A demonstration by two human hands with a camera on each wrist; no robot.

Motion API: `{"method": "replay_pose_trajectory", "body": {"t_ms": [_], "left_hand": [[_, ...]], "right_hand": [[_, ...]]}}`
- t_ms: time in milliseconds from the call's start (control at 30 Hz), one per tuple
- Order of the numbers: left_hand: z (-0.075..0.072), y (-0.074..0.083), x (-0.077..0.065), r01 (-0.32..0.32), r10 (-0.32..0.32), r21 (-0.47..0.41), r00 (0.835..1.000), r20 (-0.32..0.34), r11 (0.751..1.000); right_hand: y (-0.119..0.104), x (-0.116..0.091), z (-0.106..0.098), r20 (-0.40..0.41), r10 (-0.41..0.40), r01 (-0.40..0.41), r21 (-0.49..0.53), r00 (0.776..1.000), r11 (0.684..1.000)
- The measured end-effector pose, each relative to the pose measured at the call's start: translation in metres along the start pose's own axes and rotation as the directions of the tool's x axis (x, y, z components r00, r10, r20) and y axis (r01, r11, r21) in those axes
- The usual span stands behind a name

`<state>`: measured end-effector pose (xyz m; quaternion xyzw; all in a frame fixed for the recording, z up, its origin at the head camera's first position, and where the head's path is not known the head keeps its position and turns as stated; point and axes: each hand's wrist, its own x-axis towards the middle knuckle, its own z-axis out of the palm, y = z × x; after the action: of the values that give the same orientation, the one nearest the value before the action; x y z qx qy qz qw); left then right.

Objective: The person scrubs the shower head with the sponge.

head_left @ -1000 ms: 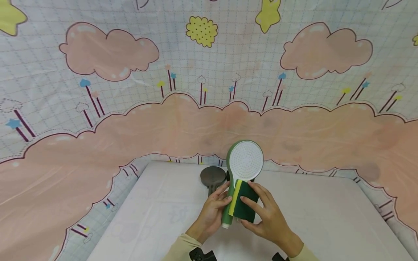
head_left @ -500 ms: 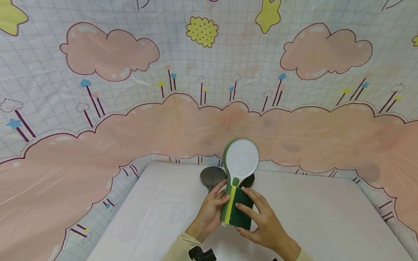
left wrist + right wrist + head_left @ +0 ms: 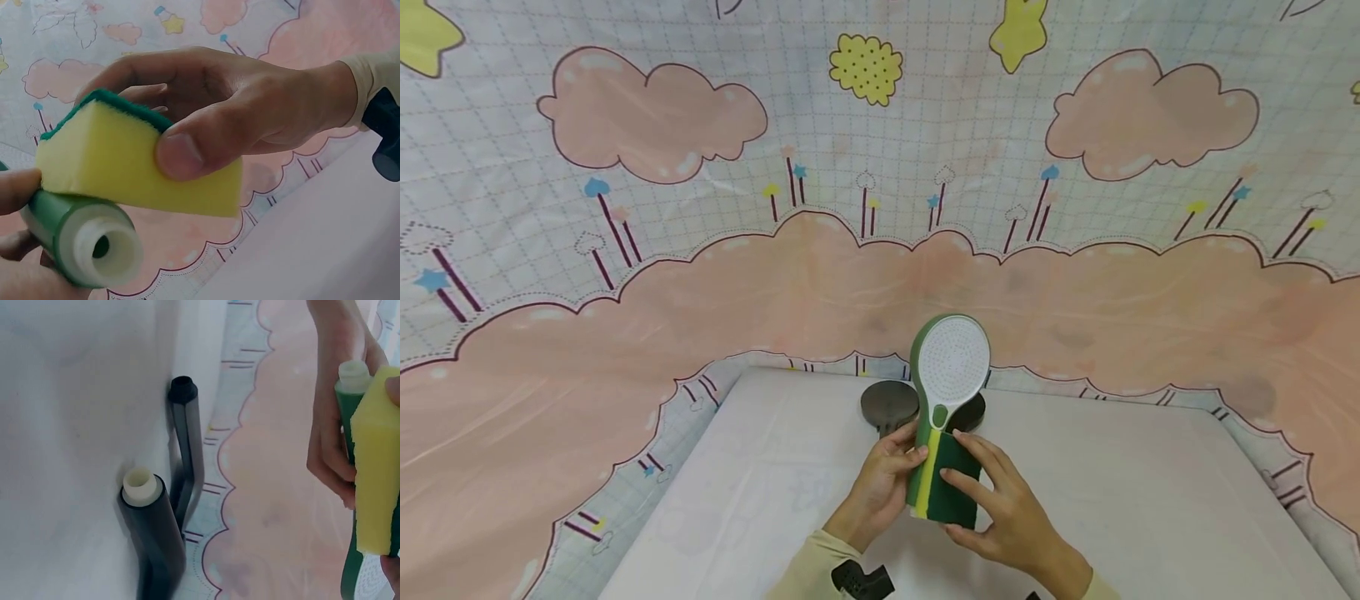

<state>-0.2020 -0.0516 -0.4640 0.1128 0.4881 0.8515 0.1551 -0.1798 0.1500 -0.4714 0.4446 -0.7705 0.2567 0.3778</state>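
Note:
In the head view a green shower head (image 3: 955, 362) with a white spray face is held up, face toward me. My left hand (image 3: 878, 482) grips its handle from the left. My right hand (image 3: 1017, 510) pinches a sponge (image 3: 953, 485), yellow on one side and dark green on the other, with its yellow side against the handle. The left wrist view shows the right thumb (image 3: 184, 156) on the yellow foam. Just below the sponge, the white threaded end (image 3: 109, 250) of the handle sticks out.
Two dark shower heads lie behind the hands on the white table (image 3: 760, 467), a grey one (image 3: 889, 403) and a black one (image 3: 972, 413). Their handle ends show in the right wrist view. A cloud-patterned cloth (image 3: 820, 283) hangs beyond the table.
The sponge has slid down along the handle and a little left with my right hand. The shower head has turned slightly and shifted left. Over the last half second both barely move.

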Motion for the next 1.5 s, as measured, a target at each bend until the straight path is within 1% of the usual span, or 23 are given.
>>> {"method": "replay_pose_trajectory", "body": {"t_ms": [233, 400, 633, 767, 933, 1133, 1200, 1367, 1500], "left_hand": [[-0.005, -0.004, -0.001, 0.049, -0.049, -0.037, 0.999, 0.019, 0.998], [-0.003, -0.004, 0.000, 0.040, -0.039, -0.035, 0.999, 0.031, 0.999], [-0.001, -0.004, -0.002, 0.028, -0.028, 0.008, 0.999, 0.027, 1.000], [0.001, -0.003, -0.002, 0.034, -0.034, 0.002, 0.999, 0.019, 0.999], [0.002, -0.001, -0.004, 0.033, -0.033, -0.015, 0.999, 0.019, 0.999], [0.002, 0.000, -0.003, 0.015, -0.015, 0.017, 1.000, -0.003, 1.000], [0.002, 0.001, -0.002, 0.005, -0.005, 0.022, 1.000, 0.003, 1.000], [0.001, 0.001, 0.001, -0.003, 0.003, 0.022, 1.000, 0.023, 1.000], [-0.001, 0.001, 0.000, 0.013, -0.013, 0.000, 1.000, 0.020, 1.000]], "right_hand": [[0.006, 0.005, -0.005, 0.010, -0.005, 0.005, -0.022, 1.000, 1.000], [0.011, 0.010, -0.009, 0.010, -0.013, 0.013, -0.042, 1.000, 0.999], [0.019, 0.014, -0.016, 0.011, 0.040, -0.039, -0.088, 0.999, 0.995], [0.021, 0.016, -0.017, 0.002, 0.047, -0.046, -0.089, 0.999, 0.995], [0.019, 0.012, -0.017, 0.012, 0.065, -0.064, -0.080, 0.998, 0.995], [0.012, 0.008, -0.015, 0.047, 0.076, -0.073, -0.070, 0.996, 0.995], [0.009, 0.008, -0.013, 0.049, 0.070, -0.067, -0.062, 0.996, 0.996], [0.002, 0.007, -0.009, 0.015, 0.023, -0.023, -0.031, 1.000, 0.999], [-0.003, 0.007, -0.007, 0.015, 0.000, 0.000, -0.020, 1.000, 1.000]]}}
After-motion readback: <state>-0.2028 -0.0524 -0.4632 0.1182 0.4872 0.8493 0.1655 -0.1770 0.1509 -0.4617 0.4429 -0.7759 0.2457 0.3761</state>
